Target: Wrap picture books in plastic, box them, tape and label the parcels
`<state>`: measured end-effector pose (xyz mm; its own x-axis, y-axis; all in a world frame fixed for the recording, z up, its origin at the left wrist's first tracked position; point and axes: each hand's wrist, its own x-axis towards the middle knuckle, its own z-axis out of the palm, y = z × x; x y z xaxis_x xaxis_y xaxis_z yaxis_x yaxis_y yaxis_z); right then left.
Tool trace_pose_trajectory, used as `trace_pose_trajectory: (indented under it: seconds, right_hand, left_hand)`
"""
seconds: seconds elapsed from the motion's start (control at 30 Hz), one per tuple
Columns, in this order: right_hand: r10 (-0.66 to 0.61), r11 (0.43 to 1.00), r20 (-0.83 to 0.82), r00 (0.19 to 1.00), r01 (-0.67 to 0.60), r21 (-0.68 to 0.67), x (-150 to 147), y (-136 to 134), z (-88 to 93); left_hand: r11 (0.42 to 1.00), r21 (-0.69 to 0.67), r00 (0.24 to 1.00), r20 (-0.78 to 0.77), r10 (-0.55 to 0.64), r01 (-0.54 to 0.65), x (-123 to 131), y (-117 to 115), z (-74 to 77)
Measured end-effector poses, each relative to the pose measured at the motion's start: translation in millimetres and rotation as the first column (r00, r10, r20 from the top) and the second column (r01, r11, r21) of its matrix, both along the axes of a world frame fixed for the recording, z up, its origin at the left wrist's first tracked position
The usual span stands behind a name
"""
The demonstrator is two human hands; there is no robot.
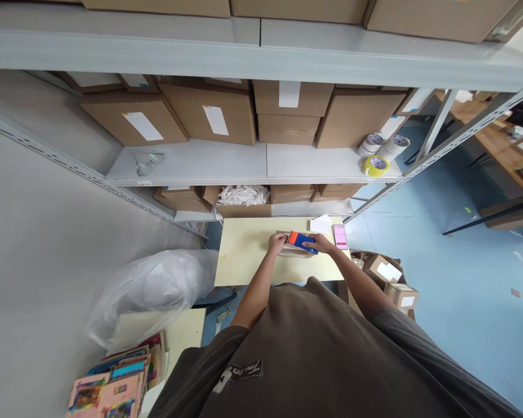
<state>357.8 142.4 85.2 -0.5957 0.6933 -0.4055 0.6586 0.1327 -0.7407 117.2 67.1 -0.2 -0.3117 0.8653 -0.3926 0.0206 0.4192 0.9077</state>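
A small blue block-shaped item with an orange end (304,242) is gripped in my right hand (320,243), its fingers wrapped round the blue part. Its orange end points left, toward my left hand (278,242). Beneath it lies a small cardboard box (293,253) on the pale yellow table (244,249). At the box's left end, my left hand is closed, its fingers pinching the edge or a flap; the exact grip is too small to make out. Just right of my right hand rests a phone with a pink screen (340,237), and white paper slips (320,224) lie behind.
A metal shelf (192,159) with cardboard boxes (211,113) rises behind the table. Tape rolls (376,165) stand on its right end. A clear plastic bag (157,284) bulges at the left. Small parcels (382,271) are piled at the table's right.
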Motion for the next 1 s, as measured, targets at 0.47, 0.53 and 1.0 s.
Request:
trace_pose_trajectory:
  seconds: [0.47,0.53,1.0]
  right_hand:
    - [0.063,0.994,0.073,0.995,-0.057,-0.088,21,19,9.8]
    - [0.071,0.994,0.098,0.993,-0.062,-0.091,18,19,8.2]
    - [0.098,0.995,0.240,0.966,-0.094,-0.028,-3,27,-4.8]
  left_hand:
    - [0.994,-0.063,0.946,-0.317,0.069,-0.094,-82,-26,-3.4]
    - [0.990,-0.098,0.945,-0.321,0.068,-0.104,-84,-30,-10.1]
    - [0.942,-0.305,0.961,-0.270,0.051,-0.136,-32,-12,-47.6]
